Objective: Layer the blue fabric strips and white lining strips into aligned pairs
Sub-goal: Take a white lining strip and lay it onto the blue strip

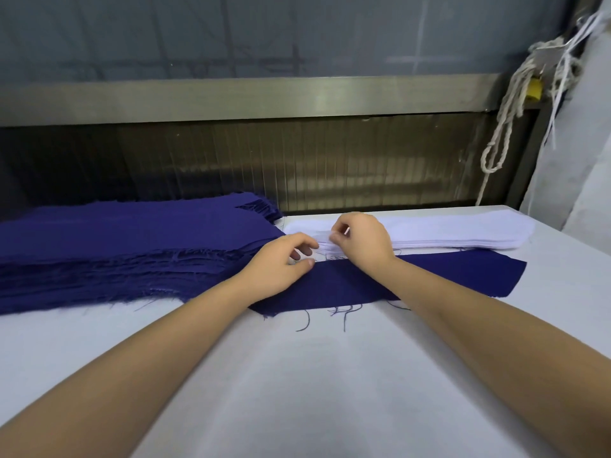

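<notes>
Blue strip (pixel 446 276) lies flat by itself in the middle of the frame, on the white table (pixel 297 391). Both forearms cross over it and hide parts of it. Loose blue threads hang from its near edge.

A thick blue stack (pixel 115 239) sits at the left of the frame. Its near edges are frayed, and its left side is cut off by the frame edge. Its right end goes under the left hand (pixel 281 264), so that end cannot be seen.

A white stack (pixel 456 231) lies just behind the blue strip, to the right of the middle. The layers are thin and hard to tell apart.

The right hand (pixel 362 238) is at the left end of the white stack. Its thumb and first finger pinch the top layers there. How many layers it has is too small to see.

The left hand's fingers are loosely curled close to that same end. Its thumb tip rests on the far edge of the blue strip. I cannot tell if this hand holds anything.

A metal bar (pixel 231 100) runs across behind the table. At the upper right, a pale rope (pixel 509 104) hangs beside something yellow (pixel 534 87) that is mostly hidden.
</notes>
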Tool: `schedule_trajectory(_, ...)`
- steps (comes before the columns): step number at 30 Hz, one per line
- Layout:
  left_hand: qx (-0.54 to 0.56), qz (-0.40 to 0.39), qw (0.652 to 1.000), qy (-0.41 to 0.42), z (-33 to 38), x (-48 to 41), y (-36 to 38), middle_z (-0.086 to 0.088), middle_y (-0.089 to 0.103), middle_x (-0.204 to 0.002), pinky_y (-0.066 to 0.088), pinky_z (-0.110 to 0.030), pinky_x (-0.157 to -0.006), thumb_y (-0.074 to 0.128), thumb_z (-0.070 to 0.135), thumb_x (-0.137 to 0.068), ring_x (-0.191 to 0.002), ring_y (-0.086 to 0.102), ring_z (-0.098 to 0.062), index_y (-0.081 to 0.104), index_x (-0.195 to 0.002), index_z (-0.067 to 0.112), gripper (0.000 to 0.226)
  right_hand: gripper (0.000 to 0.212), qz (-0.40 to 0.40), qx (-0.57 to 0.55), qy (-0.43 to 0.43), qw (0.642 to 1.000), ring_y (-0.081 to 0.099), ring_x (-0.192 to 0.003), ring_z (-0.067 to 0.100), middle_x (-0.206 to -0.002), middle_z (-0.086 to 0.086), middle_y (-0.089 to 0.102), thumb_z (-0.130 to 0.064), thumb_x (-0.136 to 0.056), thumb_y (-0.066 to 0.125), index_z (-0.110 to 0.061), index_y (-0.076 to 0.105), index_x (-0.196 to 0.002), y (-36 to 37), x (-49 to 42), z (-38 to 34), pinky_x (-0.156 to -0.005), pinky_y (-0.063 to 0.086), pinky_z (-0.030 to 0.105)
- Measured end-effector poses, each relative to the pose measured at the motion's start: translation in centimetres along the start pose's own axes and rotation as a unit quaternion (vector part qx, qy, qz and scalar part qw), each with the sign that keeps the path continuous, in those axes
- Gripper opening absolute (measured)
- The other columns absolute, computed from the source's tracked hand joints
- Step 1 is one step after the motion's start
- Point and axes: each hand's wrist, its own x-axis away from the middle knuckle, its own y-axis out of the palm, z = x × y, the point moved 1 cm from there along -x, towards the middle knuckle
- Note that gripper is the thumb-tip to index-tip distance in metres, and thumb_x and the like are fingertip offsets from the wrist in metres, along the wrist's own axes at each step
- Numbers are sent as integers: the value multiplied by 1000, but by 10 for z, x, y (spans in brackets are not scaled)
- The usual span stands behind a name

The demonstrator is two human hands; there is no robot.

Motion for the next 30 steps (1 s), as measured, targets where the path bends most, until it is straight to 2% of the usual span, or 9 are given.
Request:
schedule_trajectory(3, 104, 25, 992, -66, 2, -5, -1, 11, 59, -94, 41, -12, -73, 57, 15, -90, -78, 54, -6, 52, -116, 26, 29, 11, 14, -125, 62, 990, 58, -74, 17, -77, -1, 64, -22, -83, 65, -15, 63, -75, -2, -4, 2, -65, 43, 26)
schedule_trajectory(7, 210, 38, 967, -136, 8, -17, -4, 3, 61, -95, 50, -25, -78, 53, 18, -93, -85, 59, -11, 43, -129, 29, 40, 13, 22, -148, 73, 986, 54, -70, 15, -76, -1, 64, -22, -83, 63, -16, 63, -72, 0, -8, 4, -62, 37, 24)
schedule_trajectory(13, 247, 41, 956, -154, 25, -33, -1, -3, 56, -119, 49, -20, -65, 31, 42, -101, -87, 62, -11, 26, -141, 44, 41, 12, 53, -171, 4, 984, 51, -68, 11, -74, -7, 60, -19, -86, 63, -17, 62, -74, 2, -4, 0, -66, 40, 27)
schedule_trajectory(16, 207, 33, 962, -175, 30, -47, 0, -2, 53, -123, 46, -21, -62, 24, 47, -100, -88, 63, -14, 31, -143, 34, 45, 10, 63, -162, -40, 984, 52, -78, 16, -81, -4, 62, -19, -88, 61, -16, 63, -78, 1, -2, -4, -71, 41, 29)
schedule_trajectory(20, 202, 60, 947, -243, 30, -60, -1, -1, 63, -104, 39, -23, -57, 31, 46, -100, -81, 62, -16, 57, -121, 8, 51, 9, 73, -88, -91, 989, 51, -92, 22, -94, 2, 65, -19, -89, 61, -13, 67, -92, -2, -1, -6, -82, 42, 35)
schedule_trajectory(24, 233, 125, 934, -241, 22, -57, -5, -1, 60, -92, 42, -22, -49, 42, 41, -98, -68, 61, -13, 61, -107, 7, 40, 22, 77, 96, -193, 973, 53, -96, 27, -102, 4, 63, -7, -84, 61, -13, 66, -105, -6, 5, 2, -81, 35, 34)
schedule_trajectory(26, 234, 154, 925, -255, 17, -51, -8, -2, 61, -84, 46, -22, -47, 44, 46, -96, -63, 62, -15, 63, -96, 10, 40, 30, 120, 158, -253, 947, 59, -80, 31, -89, 9, 66, 9, -69, 64, -7, 70, -94, -10, 9, 7, -69, 41, 36)
schedule_trajectory(28, 232, 189, 916, -267, 13, -45, -11, -4, 63, -77, 49, -24, -48, 47, 47, -94, -61, 63, -17, 65, -89, 11, 40, 37, 144, 188, -263, 935, 60, -72, 32, -83, 12, 66, 16, -60, 65, -4, 71, -90, -12, 11, 13, -63, 43, 35)
schedule_trajectory(30, 231, 218, 910, -266, 7, -39, -16, -7, 65, -75, 55, -29, -56, 52, 42, -93, -62, 64, -20, 67, -90, 9, 37, 43, 101, 229, -232, 940, 57, -88, 33, -98, 12, 63, 13, -69, 57, -6, 67, -106, -14, 8, 18, -73, 39, 39)
